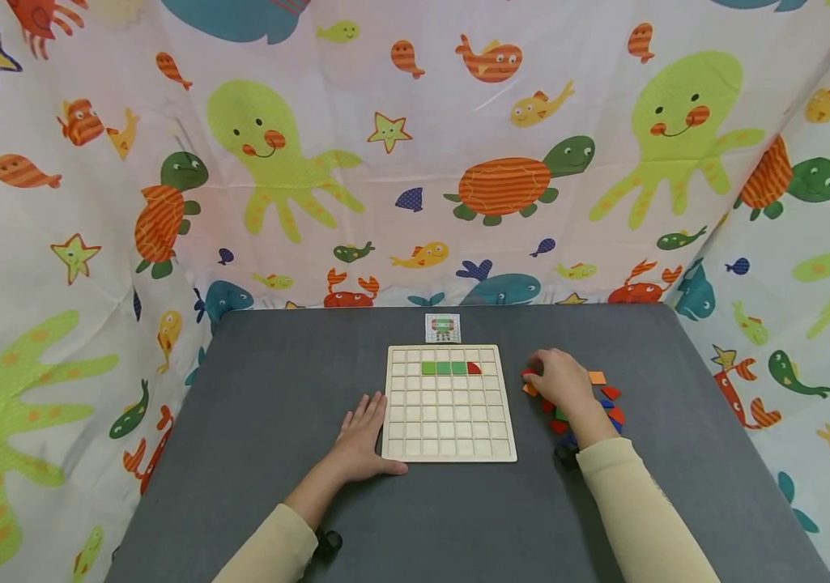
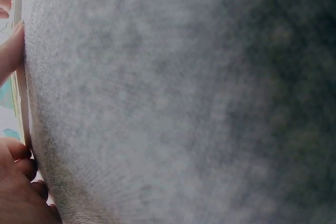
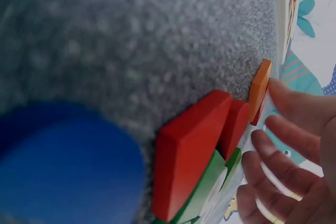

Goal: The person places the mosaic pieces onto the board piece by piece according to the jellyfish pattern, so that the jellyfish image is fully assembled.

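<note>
A pale wooden grid board (image 1: 451, 462) lies on the table with three green squares (image 1: 444, 368) and a red quarter-round piece (image 1: 474, 368) in one upper row. My left hand (image 1: 359, 441) rests at its lower left corner, fingers spread along the left side and thumb by the bottom edge. To the right of the board, my right hand (image 1: 562, 379) reaches over loose coloured pieces. Its thumb and forefinger pinch a small red piece (image 3: 261, 109), partly hidden behind an orange piece (image 3: 259, 88). The other fingers are loosely bent.
A small card with a printed figure (image 1: 443, 328) lies beyond the board. Around my right hand are scattered blocks, among them an orange one (image 1: 597, 377), red ones (image 3: 191, 156), a green one (image 3: 202, 190) and a blue one (image 3: 73, 166). A patterned curtain (image 1: 415, 97) borders the grey table (image 1: 298, 356).
</note>
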A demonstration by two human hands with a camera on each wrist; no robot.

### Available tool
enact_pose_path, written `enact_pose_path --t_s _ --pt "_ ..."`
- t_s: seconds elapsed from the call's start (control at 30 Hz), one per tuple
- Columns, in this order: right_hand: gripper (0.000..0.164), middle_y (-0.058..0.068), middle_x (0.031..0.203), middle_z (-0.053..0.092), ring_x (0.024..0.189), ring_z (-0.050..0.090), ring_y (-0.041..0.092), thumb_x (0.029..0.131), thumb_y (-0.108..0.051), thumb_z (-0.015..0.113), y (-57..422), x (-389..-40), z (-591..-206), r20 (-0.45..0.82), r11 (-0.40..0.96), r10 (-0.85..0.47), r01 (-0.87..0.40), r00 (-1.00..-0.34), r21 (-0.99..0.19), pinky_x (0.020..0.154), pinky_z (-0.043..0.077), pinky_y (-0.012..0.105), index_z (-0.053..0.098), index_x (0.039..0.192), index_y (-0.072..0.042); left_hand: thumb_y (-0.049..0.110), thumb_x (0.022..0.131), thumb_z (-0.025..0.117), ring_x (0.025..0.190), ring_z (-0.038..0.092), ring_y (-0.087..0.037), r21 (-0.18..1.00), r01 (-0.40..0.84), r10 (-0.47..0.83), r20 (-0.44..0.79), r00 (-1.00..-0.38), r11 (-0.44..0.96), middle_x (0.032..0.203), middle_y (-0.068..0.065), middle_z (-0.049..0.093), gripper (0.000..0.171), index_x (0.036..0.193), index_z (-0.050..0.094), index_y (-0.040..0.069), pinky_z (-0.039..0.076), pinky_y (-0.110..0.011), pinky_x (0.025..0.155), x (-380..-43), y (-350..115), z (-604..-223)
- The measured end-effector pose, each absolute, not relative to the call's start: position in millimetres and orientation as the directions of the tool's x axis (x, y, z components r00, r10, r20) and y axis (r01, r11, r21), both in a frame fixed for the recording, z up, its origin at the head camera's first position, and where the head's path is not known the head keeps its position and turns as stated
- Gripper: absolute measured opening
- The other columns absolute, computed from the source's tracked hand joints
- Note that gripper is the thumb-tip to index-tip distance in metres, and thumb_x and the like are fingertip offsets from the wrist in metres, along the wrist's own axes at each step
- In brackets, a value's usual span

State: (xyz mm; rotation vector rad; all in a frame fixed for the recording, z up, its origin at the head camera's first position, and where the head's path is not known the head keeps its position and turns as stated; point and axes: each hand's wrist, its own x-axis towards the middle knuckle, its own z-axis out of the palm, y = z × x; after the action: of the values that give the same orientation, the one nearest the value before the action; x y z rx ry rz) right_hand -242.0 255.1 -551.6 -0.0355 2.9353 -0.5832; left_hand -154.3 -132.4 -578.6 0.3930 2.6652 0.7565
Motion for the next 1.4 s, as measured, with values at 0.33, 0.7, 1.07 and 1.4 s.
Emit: enact_pose_path --t_s 0.33,0.7,1.07,1.4 --pt "0.038 0.018 0.113 0.069 0.096 0.064 0.032 0.092 -0.03 0.075 252.4 -246.2 -555.4 -0.137 0.93 -0.044 0.01 -0.99 -0.367 0.084 0.054 0.053 0.071 0.119 -0.004 0.055 0.071 0.088 0.158 0.003 -0.033 0.547 0.169 0.347 -0.24 -0.907 0.82 0.17 -0.011 0.009 0.129 0.163 0.011 0.007 0.009 -0.059 0.124 -154.4 -131.7 -578.2" --pt "0.034 0.02 0.124 0.062 0.106 0.061 0.037 0.093 -0.02 0.075 256.2 -252.6 -559.4 -0.136 0.887 -0.155 -0.078 -0.978 -0.455 0.091 0.052 0.055 0.071 0.123 -0.006 0.056 0.071 0.087 0.158 0.004 -0.033 0.554 0.17 0.347 -0.231 -0.909 0.815 0.17 -0.011 0.009 0.129 0.163 0.012 0.007 0.009 -0.059 0.123 -153.3 -131.7 -579.5" --pt "0.028 0.019 0.111 0.064 0.099 0.064 0.035 0.096 -0.021 0.072 260.2 -255.0 -557.3 -0.133 0.873 -0.207 -0.122 -0.969 -0.473 0.086 0.054 0.051 0.072 0.115 -0.001 0.057 0.07 0.087 0.158 0.003 -0.033 0.551 0.167 0.343 -0.231 -0.911 0.817 0.171 -0.01 0.009 0.129 0.163 0.012 0.008 0.009 -0.059 0.124 -153.3 -131.9 -579.9" --pt "0.026 0.011 0.106 0.065 0.093 0.063 0.028 0.093 -0.026 0.075 248.3 -252.4 -547.4 -0.027 0.864 -0.246 -0.206 -0.969 -0.459 0.081 0.056 0.046 0.075 0.112 -0.008 0.057 0.07 0.087 0.158 0.003 -0.031 0.541 0.166 0.338 -0.236 -0.911 0.825 0.171 -0.009 0.008 0.13 0.163 0.011 0.008 0.008 -0.057 0.124 -154.0 -131.5 -581.9"
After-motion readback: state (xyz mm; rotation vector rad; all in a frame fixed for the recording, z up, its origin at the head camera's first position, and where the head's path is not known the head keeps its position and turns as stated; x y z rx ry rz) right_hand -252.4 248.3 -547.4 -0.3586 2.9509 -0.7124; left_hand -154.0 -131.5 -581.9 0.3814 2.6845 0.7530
